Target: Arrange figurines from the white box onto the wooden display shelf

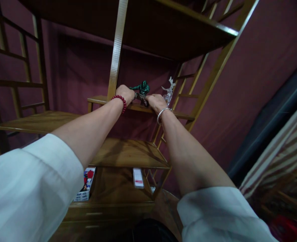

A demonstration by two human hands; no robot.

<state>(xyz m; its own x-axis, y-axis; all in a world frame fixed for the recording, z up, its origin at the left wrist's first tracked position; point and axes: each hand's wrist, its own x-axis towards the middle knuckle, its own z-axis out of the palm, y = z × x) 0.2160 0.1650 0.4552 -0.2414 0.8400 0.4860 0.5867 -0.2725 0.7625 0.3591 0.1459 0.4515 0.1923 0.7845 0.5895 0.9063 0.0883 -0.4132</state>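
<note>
Both arms reach forward to a dark green, shiny figurine [143, 88] on a wooden shelf [148, 108]. My left hand [124, 92], with a red bead bracelet at the wrist, is closed at the figurine's left side. On its right side my right hand [157, 102], wearing a silver bangle, has its fingers closed around the lower part. The backs of the hands hide most of the fingertips. A clear, antlered deer ornament [169, 92] stands just beyond my right hand.
A wooden post [116, 50] rises left of my left hand, and an upper board [188, 30] overhangs the figurine. Lower down are another shelf [130, 153], a colourful box [88, 183] and a white card [138, 178]. A striped curtain [281, 148] hangs at right.
</note>
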